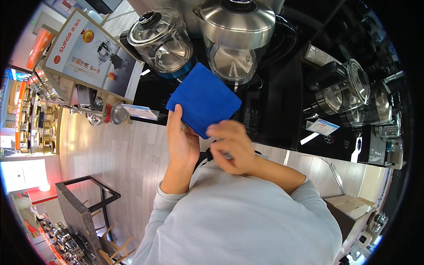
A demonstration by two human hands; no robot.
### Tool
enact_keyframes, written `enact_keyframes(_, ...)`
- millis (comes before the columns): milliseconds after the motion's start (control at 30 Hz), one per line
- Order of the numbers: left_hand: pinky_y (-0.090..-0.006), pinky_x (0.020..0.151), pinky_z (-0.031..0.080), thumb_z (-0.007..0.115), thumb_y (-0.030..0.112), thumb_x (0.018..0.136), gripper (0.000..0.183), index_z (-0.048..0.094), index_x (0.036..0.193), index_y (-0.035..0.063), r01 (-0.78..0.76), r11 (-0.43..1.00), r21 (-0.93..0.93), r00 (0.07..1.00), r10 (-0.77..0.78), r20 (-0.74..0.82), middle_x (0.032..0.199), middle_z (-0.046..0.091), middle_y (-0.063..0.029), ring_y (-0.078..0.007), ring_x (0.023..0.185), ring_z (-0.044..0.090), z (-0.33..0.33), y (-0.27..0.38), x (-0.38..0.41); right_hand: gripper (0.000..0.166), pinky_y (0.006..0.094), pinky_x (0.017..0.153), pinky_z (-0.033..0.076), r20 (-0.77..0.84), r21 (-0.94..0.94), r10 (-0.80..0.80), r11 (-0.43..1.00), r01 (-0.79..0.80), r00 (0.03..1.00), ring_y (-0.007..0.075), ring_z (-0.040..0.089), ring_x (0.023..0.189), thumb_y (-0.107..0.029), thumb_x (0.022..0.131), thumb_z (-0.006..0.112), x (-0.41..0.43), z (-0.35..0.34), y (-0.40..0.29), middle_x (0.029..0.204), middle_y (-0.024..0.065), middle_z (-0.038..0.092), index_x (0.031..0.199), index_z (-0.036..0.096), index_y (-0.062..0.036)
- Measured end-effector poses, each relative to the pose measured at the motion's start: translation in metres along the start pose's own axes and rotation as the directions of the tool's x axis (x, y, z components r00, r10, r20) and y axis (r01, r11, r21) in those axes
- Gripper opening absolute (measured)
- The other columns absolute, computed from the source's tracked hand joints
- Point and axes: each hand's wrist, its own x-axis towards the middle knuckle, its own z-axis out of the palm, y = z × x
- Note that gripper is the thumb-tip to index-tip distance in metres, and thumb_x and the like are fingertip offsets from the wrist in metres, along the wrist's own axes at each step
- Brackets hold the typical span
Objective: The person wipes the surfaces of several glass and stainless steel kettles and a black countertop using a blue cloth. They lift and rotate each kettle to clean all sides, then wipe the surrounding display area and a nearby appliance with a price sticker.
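A folded blue cloth (pixel 205 97) with a stitched edge is held out before my chest. My left hand (pixel 181 140) grips its lower left corner, the thumb lying on top. Close to the cloth's lower corner is my right hand (pixel 235 145), blurred, with its fingers bent; whether it touches the cloth I cannot tell. Beyond the cloth stand a glass kettle (pixel 162 43) with a blue base ring and a larger glass kettle (pixel 238 39) with a steel top and black handle. Both are on a glossy black counter (pixel 275 116).
More glass kettles (pixel 344 89) stand at the right, beside a price card (pixel 323 127). Another price card (pixel 140 111) sits at the counter's left edge, near a framed Supor poster (pixel 96 56). A dark table (pixel 76 218) and a cardboard box (pixel 347 208) are behind me.
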Motion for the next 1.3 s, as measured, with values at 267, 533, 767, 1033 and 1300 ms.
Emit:
enact_keyframes(267, -0.0402, 0.105, 0.039, 0.044, 0.04, 0.099, 0.053, 0.041, 0.137, 0.0023, 0.008, 0.994, -0.106, 0.996, 0.001, 0.085, 0.135, 0.05, -0.0129, -0.0262, 0.123, 0.05, 0.017, 0.01, -0.016, 0.067, 0.0374, 0.103, 0.037, 0.05, 0.817, 0.822, 0.293, -0.497, 0.567, 0.0237, 0.047, 0.121, -0.009, 0.077, 0.078, 0.032, -0.016, -0.003, 0.13, 0.0146, 0.048, 0.132, 0.039, -0.0022)
enact_keyframes(533, -0.0372, 0.101, 0.041, 0.049, 0.028, 0.099, 0.044, 0.038, 0.135, 0.0048, -0.387, 0.874, 0.292, 0.919, 0.393, 0.041, 0.138, 0.042, -0.013, -0.0231, 0.124, 0.046, 0.014, -0.002, -0.007, 0.03, 0.024, 0.072, 0.046, -0.308, 0.485, 0.651, 0.735, -0.474, 0.694, 0.0085, 0.055, 0.08, -0.001, 0.081, 0.071, 0.026, -0.017, -0.014, 0.096, 0.0073, 0.061, 0.087, 0.042, -0.0064)
enact_keyframes(767, -0.0394, 0.105, 0.036, 0.051, 0.053, 0.093, 0.073, 0.028, 0.144, 0.0045, 0.002, 0.988, 0.156, 0.858, -0.082, 0.507, 0.137, 0.045, -0.0134, -0.0238, 0.128, 0.044, 0.018, 0.014, -0.034, 0.036, 0.0259, 0.07, 0.049, -0.217, 0.289, 0.368, 0.909, -0.301, 0.904, 0.0097, 0.058, 0.083, -0.002, 0.076, 0.074, 0.019, -0.003, -0.012, 0.098, 0.0147, 0.064, 0.087, 0.041, -0.0051)
enact_keyframes(1033, -0.0412, 0.103, 0.038, 0.054, 0.046, 0.092, 0.066, 0.036, 0.137, 0.0006, -0.204, 0.978, 0.046, 0.926, 0.177, 0.334, 0.13, 0.049, -0.0169, -0.0291, 0.122, 0.048, 0.038, 0.023, -0.04, 0.023, 0.0304, 0.088, 0.043, 0.292, 0.921, 0.745, -0.051, -0.385, 0.599, 0.0136, 0.053, 0.098, -0.005, 0.08, 0.065, 0.046, -0.005, -0.021, 0.099, 0.0031, 0.055, 0.092, 0.047, -0.0097)
enact_keyframes(1300, -0.0358, 0.095, 0.046, 0.069, 0.014, 0.079, 0.06, 0.043, 0.131, -0.0012, -0.407, 0.911, -0.06, 0.886, 0.41, 0.217, 0.118, 0.056, -0.0151, -0.0239, 0.107, 0.057, 0.056, 0.04, -0.026, 0.026, 0.0362, 0.101, 0.034, 0.0, 0.633, 0.506, 0.668, -0.392, 0.862, 0.0216, 0.047, 0.116, -0.022, 0.086, 0.065, 0.055, -0.013, -0.013, 0.132, 0.0131, 0.044, 0.092, 0.054, 0.001)
